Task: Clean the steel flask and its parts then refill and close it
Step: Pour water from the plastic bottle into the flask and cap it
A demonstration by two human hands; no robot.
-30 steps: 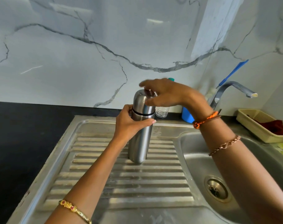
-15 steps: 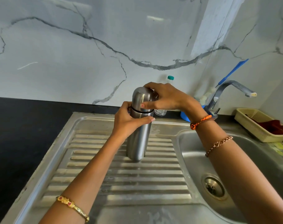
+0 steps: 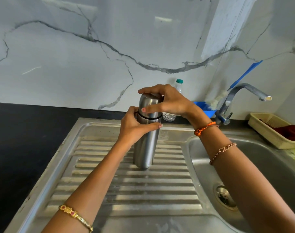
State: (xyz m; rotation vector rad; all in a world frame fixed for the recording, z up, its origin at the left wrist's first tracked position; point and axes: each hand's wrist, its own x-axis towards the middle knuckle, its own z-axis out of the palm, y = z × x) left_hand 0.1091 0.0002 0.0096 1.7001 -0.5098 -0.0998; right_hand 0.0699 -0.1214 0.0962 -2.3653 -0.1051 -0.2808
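The steel flask (image 3: pixel 146 145) is stood upright on the ribbed draining board (image 3: pixel 131 187), beside the sink basin (image 3: pixel 210 165). Its body is gripped just below the black seam by the left hand (image 3: pixel 135 127). Its cup lid (image 3: pixel 149 105) is grasped from above by the right hand (image 3: pixel 168 101), thumb across the front. A clear plastic bottle (image 3: pixel 172 105) is largely hidden behind that hand. The contents of the flask cannot be seen.

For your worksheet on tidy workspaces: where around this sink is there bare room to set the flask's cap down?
Free: the ribbed drainboard in front of the flask, and the black counter left of it. Crowded: behind, by the bottle, blue tub, tap and basket.
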